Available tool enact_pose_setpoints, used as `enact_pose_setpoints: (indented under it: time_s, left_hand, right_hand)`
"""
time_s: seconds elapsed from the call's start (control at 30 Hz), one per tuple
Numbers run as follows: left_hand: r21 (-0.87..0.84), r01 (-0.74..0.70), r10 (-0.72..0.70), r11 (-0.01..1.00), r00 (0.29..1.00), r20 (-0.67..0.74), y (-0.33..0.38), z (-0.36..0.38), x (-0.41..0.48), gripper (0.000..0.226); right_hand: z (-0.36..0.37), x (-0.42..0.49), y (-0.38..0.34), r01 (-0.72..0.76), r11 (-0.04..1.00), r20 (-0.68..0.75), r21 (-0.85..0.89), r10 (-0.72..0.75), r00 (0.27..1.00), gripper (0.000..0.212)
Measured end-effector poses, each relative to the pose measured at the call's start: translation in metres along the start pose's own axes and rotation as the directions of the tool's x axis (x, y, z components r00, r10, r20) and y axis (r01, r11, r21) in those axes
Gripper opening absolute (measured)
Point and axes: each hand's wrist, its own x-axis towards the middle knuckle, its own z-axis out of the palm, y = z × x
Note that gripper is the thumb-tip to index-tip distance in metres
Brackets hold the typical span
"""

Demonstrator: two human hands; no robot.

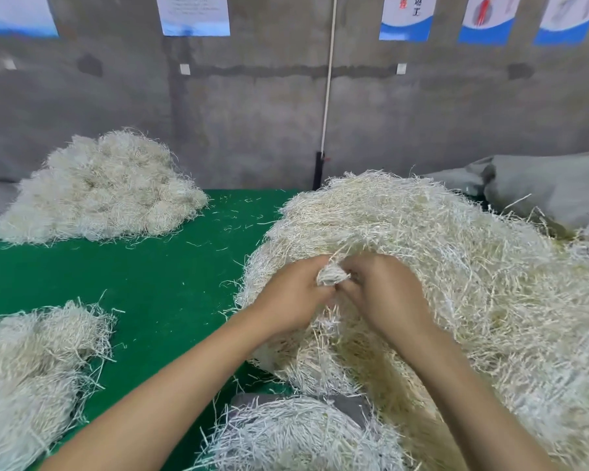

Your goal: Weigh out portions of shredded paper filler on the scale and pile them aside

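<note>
A big mound of cream shredded paper filler (456,266) covers the right half of the green table. Against its near left slope, my left hand (293,294) and my right hand (381,294) meet and both pinch one small tuft of shreds (332,275) pulled from the mound. Below my arms, a grey scale (349,406) shows at the front edge, mostly hidden under a loose portion of filler (296,436) lying on it.
Two more heaps of filler lie on the green table (157,287): one at the back left (99,192) and one at the near left (31,368). A grey sack (541,188) lies at the back right against the concrete wall. Stray shreds dot the cloth.
</note>
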Motion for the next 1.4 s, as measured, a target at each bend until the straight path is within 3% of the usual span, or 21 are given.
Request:
enact_pose_setpoints:
  time_s: [0.1,0.13,0.2,0.27,0.3,0.37,0.47,0.67,0.83,1.0,1.1,1.2,1.3,1.4]
  left_hand:
    - [0.029,-0.009,0.01,1.0,0.999,-0.045,-0.005,-0.007,0.011,0.013]
    - [0.054,0.003,0.0,0.999,0.999,-0.045,-0.007,-0.01,0.014,0.016]
    - [0.07,0.058,-0.058,0.996,0.998,-0.003,-0.009,-0.02,0.02,0.047]
    - [0.118,0.107,-0.118,0.987,0.989,0.093,-0.009,-0.031,0.024,0.073]
    - [0.182,0.104,-0.132,0.978,0.98,0.149,-0.009,-0.037,0.025,0.078]
    - [0.323,0.059,-0.144,0.944,0.959,0.244,-0.012,-0.044,0.027,0.076]
    - [0.368,0.039,-0.16,0.929,0.939,0.306,-0.013,-0.055,0.026,0.069]
    - [0.344,0.012,-0.125,0.939,0.943,0.309,-0.006,-0.081,0.022,0.061]
    - [0.311,0.059,-0.154,0.949,0.944,0.291,-0.001,-0.091,0.015,0.063]
    - [0.287,0.158,-0.272,0.945,0.866,0.419,0.005,-0.085,0.004,0.073]
    - [0.306,0.136,-0.254,0.942,0.886,0.388,0.009,-0.082,0.005,0.073]
    - [0.243,0.152,-0.233,0.958,0.907,0.351,0.008,-0.082,0.004,0.077]
    - [0.002,0.215,-0.208,0.977,0.942,0.263,-0.003,-0.085,-0.008,0.064]
    - [-0.075,0.232,-0.22,0.97,0.965,0.145,-0.027,-0.081,-0.019,0.02]
  right_hand:
    - [0.0,0.005,0.007,0.029,0.995,-0.034,0.096,-0.026,0.999,0.014]
    - [0.002,0.006,0.008,0.033,0.994,0.005,0.103,-0.034,0.999,0.021]
    - [0.011,0.01,0.011,0.021,0.998,0.128,0.066,-0.029,0.991,0.033]
    - [0.022,0.013,0.017,0.032,0.997,0.166,-0.074,-0.02,0.986,0.017]
    - [0.026,0.013,0.02,0.045,0.986,0.173,-0.159,-0.017,0.985,0.005]
    - [0.032,0.016,0.029,0.065,0.965,0.191,-0.254,-0.016,0.982,0.009]
    - [0.032,0.025,0.039,0.074,0.958,0.187,-0.277,-0.022,0.982,0.015]
    - [0.02,0.041,0.051,-0.016,0.994,0.123,-0.104,0.029,0.992,0.024]
    - [0.014,0.045,0.06,-0.053,0.997,0.044,-0.052,0.056,0.997,0.011]
    - [0.013,0.042,0.066,-0.14,0.989,0.044,-0.044,0.142,0.989,0.02]
    - [0.012,0.045,0.067,-0.202,0.979,0.01,0.014,0.202,0.979,0.023]
    - [0.012,0.044,0.065,-0.234,0.97,-0.019,0.063,0.236,0.972,0.039]
    - [0.012,0.028,0.058,-0.241,0.961,0.071,0.134,0.233,0.97,0.062]
    - [0.012,0.002,0.045,-0.214,0.941,0.199,0.262,0.164,0.966,0.068]
